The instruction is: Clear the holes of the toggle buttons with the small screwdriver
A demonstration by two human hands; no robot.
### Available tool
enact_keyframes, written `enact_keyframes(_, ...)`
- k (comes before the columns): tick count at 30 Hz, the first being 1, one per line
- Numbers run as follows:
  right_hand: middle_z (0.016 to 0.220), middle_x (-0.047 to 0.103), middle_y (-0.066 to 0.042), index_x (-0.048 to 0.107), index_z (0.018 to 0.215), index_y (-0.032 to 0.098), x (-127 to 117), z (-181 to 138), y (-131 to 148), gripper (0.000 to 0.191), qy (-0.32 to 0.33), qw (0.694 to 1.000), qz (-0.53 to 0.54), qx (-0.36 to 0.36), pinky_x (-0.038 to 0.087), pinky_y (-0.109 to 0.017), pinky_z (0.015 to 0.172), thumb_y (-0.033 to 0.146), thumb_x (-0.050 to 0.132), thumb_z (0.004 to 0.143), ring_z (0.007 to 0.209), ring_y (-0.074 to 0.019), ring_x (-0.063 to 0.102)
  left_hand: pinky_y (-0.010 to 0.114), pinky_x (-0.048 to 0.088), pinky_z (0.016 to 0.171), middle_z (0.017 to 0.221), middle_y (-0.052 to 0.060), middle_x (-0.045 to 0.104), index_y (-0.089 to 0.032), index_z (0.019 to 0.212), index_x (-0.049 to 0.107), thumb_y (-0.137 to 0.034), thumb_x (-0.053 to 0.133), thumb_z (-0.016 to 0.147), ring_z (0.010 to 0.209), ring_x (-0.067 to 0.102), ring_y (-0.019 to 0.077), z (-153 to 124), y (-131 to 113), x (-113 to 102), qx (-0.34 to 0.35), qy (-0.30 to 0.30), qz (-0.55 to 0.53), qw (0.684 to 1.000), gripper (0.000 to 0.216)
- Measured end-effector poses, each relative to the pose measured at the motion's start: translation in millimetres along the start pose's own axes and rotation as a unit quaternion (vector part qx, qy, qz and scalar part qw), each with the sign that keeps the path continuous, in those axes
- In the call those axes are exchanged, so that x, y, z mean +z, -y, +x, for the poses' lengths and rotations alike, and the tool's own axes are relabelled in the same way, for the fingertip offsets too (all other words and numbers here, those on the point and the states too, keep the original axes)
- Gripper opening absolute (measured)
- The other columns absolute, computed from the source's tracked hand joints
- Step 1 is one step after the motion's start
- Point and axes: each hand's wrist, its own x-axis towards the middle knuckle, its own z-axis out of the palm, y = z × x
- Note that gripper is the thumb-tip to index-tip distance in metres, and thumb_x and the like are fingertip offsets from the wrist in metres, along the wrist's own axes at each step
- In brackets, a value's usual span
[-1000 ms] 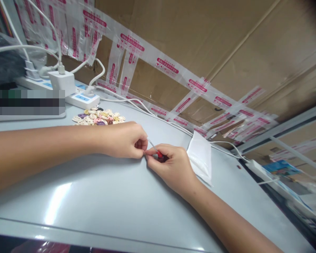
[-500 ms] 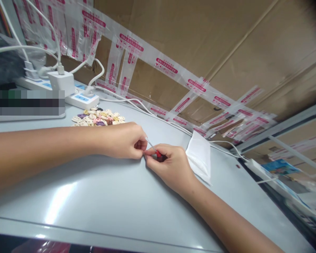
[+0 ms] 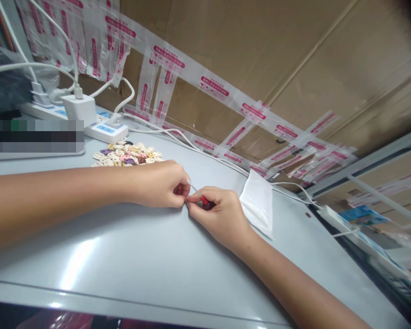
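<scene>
My right hand (image 3: 221, 214) is closed around a small screwdriver-like tool (image 3: 204, 200) with a red and dark handle. Its thin metal shaft points up and left towards my left hand (image 3: 166, 185). That hand is closed in a pinch, fingers curled, and whatever lies between its fingertips is hidden. The fingertips of both hands meet just above the grey table (image 3: 140, 260). Behind my left wrist lies a pile of small flat pieces (image 3: 130, 154) in cream, yellow, pink, purple and brown, partly covered by my forearm.
A white pouch (image 3: 258, 205) lies beyond my right hand. At the back left stand a power strip (image 3: 108, 131) and a white charger (image 3: 79, 109) with cables. A taped cardboard wall (image 3: 198, 103) closes off the back. Another power strip (image 3: 349, 233) runs along the right edge.
The view has shifted very slightly. Both hands keep almost the same pose, fingertips together, with the tool still in my right hand.
</scene>
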Motion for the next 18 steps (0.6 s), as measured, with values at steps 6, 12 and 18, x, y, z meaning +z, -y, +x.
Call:
enact_keyframes(6,0.060,0.062,0.000,0.074,0.069,0.017,-1.1,1.1,-0.4,0.015,0.008,1.000,0.014,0.002,0.035,-0.025,0.054,0.015,0.061,0.075,0.058,-0.0122,0.050,0.023,0.033,0.051,0.059,-0.004,0.063,-0.020,0.069,0.069,-0.018,0.056,0.071,0.054,0.052,0.0104,-0.4,-1.1,0.2,-0.003,-0.003,0.007,1.000,0.013)
enact_keyframes(12,0.060,0.062,0.000,0.075,0.070,0.016,-0.5,1.3,-3.2,0.014,0.009,0.999,0.032,0.008,0.034,-0.024,0.052,0.015,0.062,0.074,0.057,-0.0115,0.049,0.023,0.033,0.051,0.059,-0.003,0.063,-0.019,0.069,0.069,-0.019,0.057,0.071,0.054,0.051,0.0109,-1.0,-1.0,0.9,-0.001,-0.008,0.008,1.000,0.012)
enact_keyframes(18,0.060,0.064,0.000,0.075,0.067,0.015,-2.6,2.3,-3.0,0.015,0.016,0.999,0.030,0.007,0.034,-0.024,0.053,0.013,0.061,0.073,0.057,-0.0114,0.051,0.023,0.034,0.053,0.061,-0.002,0.065,-0.019,0.070,0.070,-0.020,0.057,0.073,0.055,0.053,0.0113,-1.7,-2.7,0.0,-0.003,-0.003,0.013,1.000,0.013)
